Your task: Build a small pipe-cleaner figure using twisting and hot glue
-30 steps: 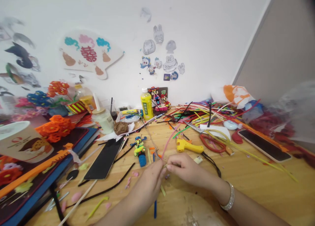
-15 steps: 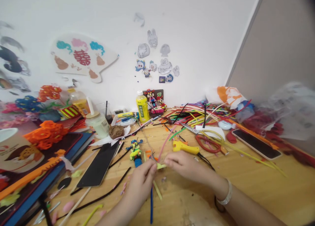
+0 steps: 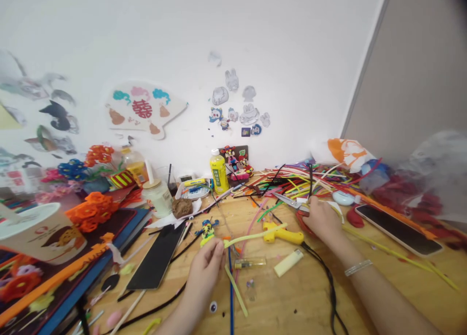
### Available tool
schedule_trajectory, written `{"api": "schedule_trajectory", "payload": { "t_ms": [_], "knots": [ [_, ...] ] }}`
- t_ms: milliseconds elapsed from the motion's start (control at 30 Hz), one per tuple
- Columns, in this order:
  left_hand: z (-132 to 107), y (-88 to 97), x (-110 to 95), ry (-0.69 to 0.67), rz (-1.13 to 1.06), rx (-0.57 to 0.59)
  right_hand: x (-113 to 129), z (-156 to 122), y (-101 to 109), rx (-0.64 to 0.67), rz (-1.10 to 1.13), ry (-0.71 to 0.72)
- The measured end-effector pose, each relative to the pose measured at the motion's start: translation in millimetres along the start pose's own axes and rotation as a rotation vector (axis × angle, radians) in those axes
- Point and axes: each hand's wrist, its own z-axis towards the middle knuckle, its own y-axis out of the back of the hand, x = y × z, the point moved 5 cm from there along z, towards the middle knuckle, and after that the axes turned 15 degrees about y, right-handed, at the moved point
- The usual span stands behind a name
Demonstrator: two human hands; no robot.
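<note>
My left hand [image 3: 205, 266] pinches one end of a pale yellow pipe cleaner [image 3: 255, 235], which stretches out to the right across the glue gun. The fingers of my right hand [image 3: 321, 222] are closed around the handles of a pair of scissors [image 3: 291, 201]; the blades point up and left, and the grip is partly hidden. Between the hands lies a yellow glue gun [image 3: 288, 235] with a black cord. Just beyond my left hand is a small pipe-cleaner figure [image 3: 207, 230], its lower part covered by that hand.
A heap of coloured pipe cleaners [image 3: 292, 179] fills the back right. A phone [image 3: 399, 229] lies to the right. A yellow-labelled bottle [image 3: 219, 172] stands by the wall. Leftward are a black plate [image 3: 156, 257], a paper cup [image 3: 40, 232] and orange flowers [image 3: 91, 211].
My right hand has left the pipe cleaner and moved right and away to the scissors. My left hand still holds the pipe cleaner. The whole view has shifted slightly.
</note>
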Motion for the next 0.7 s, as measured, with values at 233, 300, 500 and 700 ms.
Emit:
{"api": "schedule_trajectory", "payload": {
  "t_ms": [233, 300, 500, 700],
  "knots": [
    [25.5, 14.9, -25.7, -0.045, -0.203, -0.043, 7.4, 5.3, 27.2, -0.403, 0.538, 0.242],
    [35.6, 16.1, -53.1, -0.158, -0.219, -0.043, 16.5, 2.8, 29.0, -0.394, 0.726, 0.236],
    [53.6, -13.0, -119.8, -0.357, -0.181, -0.062, 64.8, -22.6, 37.0, -0.077, 0.874, 0.321],
    [46.0, -66.9, -126.9, -0.421, -0.037, -0.004, 77.5, -30.5, 46.2, -0.097, 1.052, 0.447]
  ]
}}
